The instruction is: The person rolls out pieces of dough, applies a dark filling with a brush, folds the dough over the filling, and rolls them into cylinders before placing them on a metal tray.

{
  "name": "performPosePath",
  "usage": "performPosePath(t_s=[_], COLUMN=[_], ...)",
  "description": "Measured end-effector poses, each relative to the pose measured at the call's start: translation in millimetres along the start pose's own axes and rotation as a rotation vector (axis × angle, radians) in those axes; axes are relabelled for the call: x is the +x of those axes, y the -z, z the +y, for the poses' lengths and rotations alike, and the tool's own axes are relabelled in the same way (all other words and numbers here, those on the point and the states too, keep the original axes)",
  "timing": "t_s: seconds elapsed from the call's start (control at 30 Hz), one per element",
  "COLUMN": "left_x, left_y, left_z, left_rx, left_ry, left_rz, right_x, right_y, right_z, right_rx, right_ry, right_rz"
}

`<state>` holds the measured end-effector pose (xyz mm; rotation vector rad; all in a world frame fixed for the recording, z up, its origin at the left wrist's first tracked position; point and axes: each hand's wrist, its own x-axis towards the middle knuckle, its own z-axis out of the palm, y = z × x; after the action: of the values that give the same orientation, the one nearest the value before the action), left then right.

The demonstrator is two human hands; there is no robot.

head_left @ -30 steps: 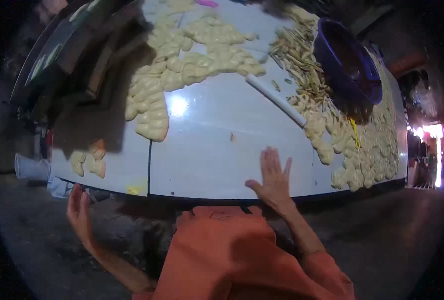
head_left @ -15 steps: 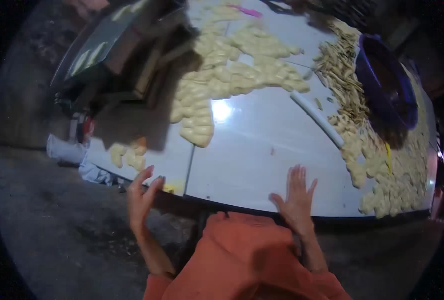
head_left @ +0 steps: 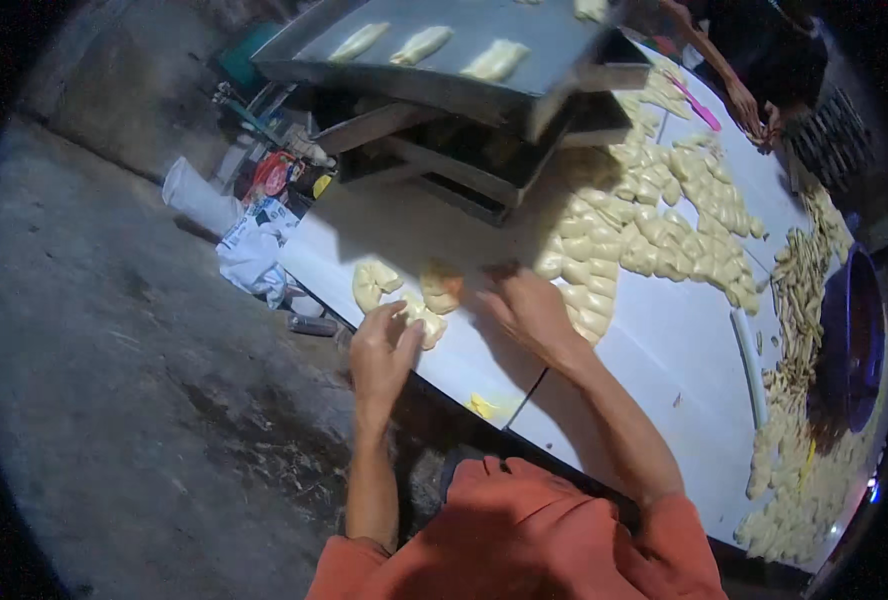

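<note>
On the white tiled table (head_left: 654, 400), small pale dough pieces (head_left: 372, 283) and an orange-tinged one (head_left: 441, 285) lie near the left end. My left hand (head_left: 389, 335) is open at the near edge of these pieces, fingertips at the dough, thumb and fingers apart and curved. My right hand (head_left: 519, 305) reaches over the table just right of the orange-tinged piece, fingers bent and blurred; whether it holds anything cannot be told. Several larger rows of scored dough (head_left: 589, 300) lie to its right. A white rolling tube (head_left: 750, 368) lies farther right.
Stacked metal trays (head_left: 414, 70) with dough strips stand at the back left. Another person's hands (head_left: 749, 125) are at the far edge, by a pink tool (head_left: 702, 112). A purple basin (head_left: 849, 340) stands right, beside cut strips (head_left: 799, 300). Bags and clutter (head_left: 259, 260) crowd the left side.
The view has swung left. My left hand has risen onto the table to the small dough pieces; my right hand has moved left from the bare middle toward them.
</note>
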<state>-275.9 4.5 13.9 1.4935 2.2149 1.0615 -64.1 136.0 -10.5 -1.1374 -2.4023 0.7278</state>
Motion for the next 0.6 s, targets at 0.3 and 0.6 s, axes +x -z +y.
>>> performPosePath(t_s=[0.3, 0.6], left_x=[23, 45], left_y=[-19, -23], left_z=[4, 1], left_rx=[0.204, 0.225], left_ry=[-0.122, -0.444], left_rz=[-0.050, -0.070], right_x=[38, 19], right_y=[-38, -15], right_z=[-13, -17], right_rx=[0.325, 0.208], right_ry=[0.021, 0.125], right_rz=[-0.005, 0.215])
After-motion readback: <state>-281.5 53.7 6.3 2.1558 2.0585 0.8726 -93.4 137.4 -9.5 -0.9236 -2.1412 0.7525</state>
